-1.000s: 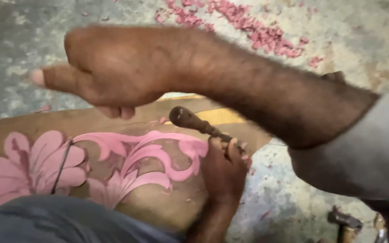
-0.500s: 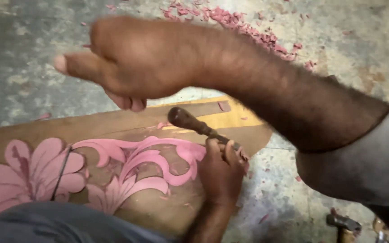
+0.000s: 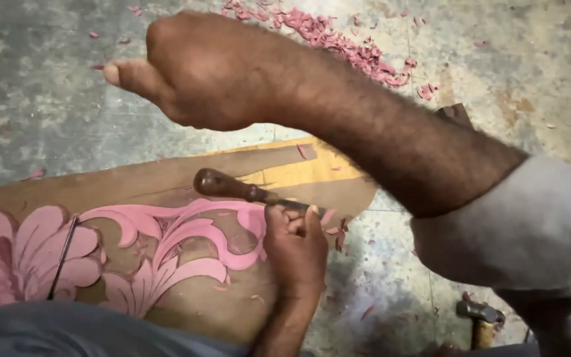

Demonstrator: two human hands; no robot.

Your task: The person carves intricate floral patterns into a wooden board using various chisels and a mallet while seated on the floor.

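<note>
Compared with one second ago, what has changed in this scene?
The right hand, closed in a fist, rose slightly and moved right, above the brown wooden panel with pink flower carving. The left hand kept gripping the dark wooden-handled chisel against the panel.

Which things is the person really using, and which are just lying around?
In use:
- chisel, gripped by the left hand
- wooden board with the pink flower pattern
- right hand, raised in a fist above the chisel

Lying about:
- hammer on the floor
- thin metal tool resting on the board
- pink shavings scattered on the concrete floor
</note>
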